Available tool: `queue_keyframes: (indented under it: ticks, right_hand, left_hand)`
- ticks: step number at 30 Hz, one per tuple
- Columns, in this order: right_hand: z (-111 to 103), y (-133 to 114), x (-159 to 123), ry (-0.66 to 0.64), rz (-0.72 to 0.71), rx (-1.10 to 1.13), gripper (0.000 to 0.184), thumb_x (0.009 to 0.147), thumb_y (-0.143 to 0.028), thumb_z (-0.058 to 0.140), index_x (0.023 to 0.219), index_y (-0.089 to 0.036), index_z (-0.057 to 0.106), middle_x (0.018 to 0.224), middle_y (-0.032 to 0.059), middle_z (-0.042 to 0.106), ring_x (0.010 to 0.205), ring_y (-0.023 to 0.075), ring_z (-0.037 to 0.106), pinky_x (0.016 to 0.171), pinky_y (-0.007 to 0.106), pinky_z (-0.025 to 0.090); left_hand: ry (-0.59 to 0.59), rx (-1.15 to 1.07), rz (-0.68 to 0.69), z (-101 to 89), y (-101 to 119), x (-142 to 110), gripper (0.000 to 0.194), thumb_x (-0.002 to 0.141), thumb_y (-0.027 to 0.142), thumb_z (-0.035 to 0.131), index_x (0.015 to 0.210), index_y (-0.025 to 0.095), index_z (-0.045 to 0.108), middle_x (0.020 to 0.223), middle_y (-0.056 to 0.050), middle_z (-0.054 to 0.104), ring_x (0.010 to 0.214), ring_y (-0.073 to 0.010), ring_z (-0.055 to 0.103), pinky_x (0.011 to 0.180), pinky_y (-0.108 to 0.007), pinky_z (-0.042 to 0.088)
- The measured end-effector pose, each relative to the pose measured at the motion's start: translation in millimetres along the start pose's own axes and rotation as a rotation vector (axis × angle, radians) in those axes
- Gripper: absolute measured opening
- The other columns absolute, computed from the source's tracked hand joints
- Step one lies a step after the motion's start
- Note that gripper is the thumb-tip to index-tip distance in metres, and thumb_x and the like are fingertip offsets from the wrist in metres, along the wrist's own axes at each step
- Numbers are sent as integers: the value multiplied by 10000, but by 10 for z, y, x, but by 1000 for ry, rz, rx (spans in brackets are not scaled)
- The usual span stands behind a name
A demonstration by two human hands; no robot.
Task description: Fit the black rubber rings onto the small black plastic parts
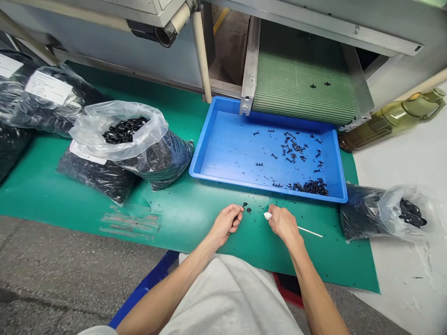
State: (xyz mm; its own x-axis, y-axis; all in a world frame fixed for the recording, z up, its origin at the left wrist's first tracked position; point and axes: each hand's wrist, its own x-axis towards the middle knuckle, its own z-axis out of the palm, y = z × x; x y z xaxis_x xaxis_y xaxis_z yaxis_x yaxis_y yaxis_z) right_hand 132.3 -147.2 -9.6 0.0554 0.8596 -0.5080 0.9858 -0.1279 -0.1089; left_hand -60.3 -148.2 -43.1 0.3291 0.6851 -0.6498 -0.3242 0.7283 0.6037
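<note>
My left hand (225,224) is closed in a pinch above the green mat (181,209), with a small black piece showing between its fingers. Just beyond those fingertips lie two small black plastic parts (248,210) on the mat. My right hand (283,223) is wrapped round a thin pale stick (310,231). The stick's thick white tip (267,216) sticks out on the left side of that hand, and its long end points right. Tiny black bits are scattered between and around both hands.
A blue tray (237,179) holds loose black parts under the end of a green conveyor belt (303,79). An open bag of black pieces (153,160) stands left, beside other bags. Another open bag (366,209) lies right. A bottle (387,118) rests behind it.
</note>
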Motion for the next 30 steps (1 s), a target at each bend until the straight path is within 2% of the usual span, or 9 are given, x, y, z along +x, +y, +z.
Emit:
queue_keyframes:
  ticks: [4,8,14,17,20,26,30]
  right_hand:
    - [-35,-13,30,-41,-3,-37,276,791,-100,411,921,-184,640,754,123,661,714,238,616,554,281,286]
    - [-49,-45,68,-55,-7,-32,277,758,-80,426,876,-168,661,762,139,665,735,248,615,561,287,293]
    - [-31,7,89,-3,-41,66,177,732,-103,486,743,-184,643,669,79,634,689,201,589,547,261,281]
    - [-6,88,-7,36,-118,155,196,742,-115,445,728,-199,621,621,25,609,635,167,561,543,246,285]
    - [24,119,-172,74,-206,266,257,766,-127,373,798,-209,614,665,-8,622,637,145,551,573,230,327]
    - [2,-52,-469,211,-280,552,290,818,-176,362,934,-212,625,830,2,653,702,144,560,645,241,394]
    - [-78,-151,-583,322,-310,620,300,835,-169,381,971,-222,643,868,27,633,762,163,565,691,265,413]
  left_hand:
    - [1,-16,-14,-10,4,23,221,774,376,610,841,171,563,629,47,473,419,-25,315,333,-142,128]
    - [-4,-17,-25,-6,10,33,218,767,370,621,827,167,567,623,45,480,414,-23,320,329,-136,133]
    - [-57,-48,-30,43,8,-2,236,765,372,633,820,170,523,624,48,479,401,-17,313,322,-127,122]
    - [-107,-107,-35,54,19,-72,276,766,394,646,791,174,481,644,44,485,397,-10,298,321,-123,113]
    - [-157,-157,-44,39,46,-156,305,777,431,640,794,169,485,655,35,487,398,-7,285,320,-119,122]
    - [-249,-312,-146,97,107,-244,319,822,449,581,818,131,567,677,-7,511,425,-17,332,311,-112,146]
    - [-247,-240,-155,175,147,-295,262,810,340,594,886,91,624,780,-75,593,481,-36,413,318,-126,172]
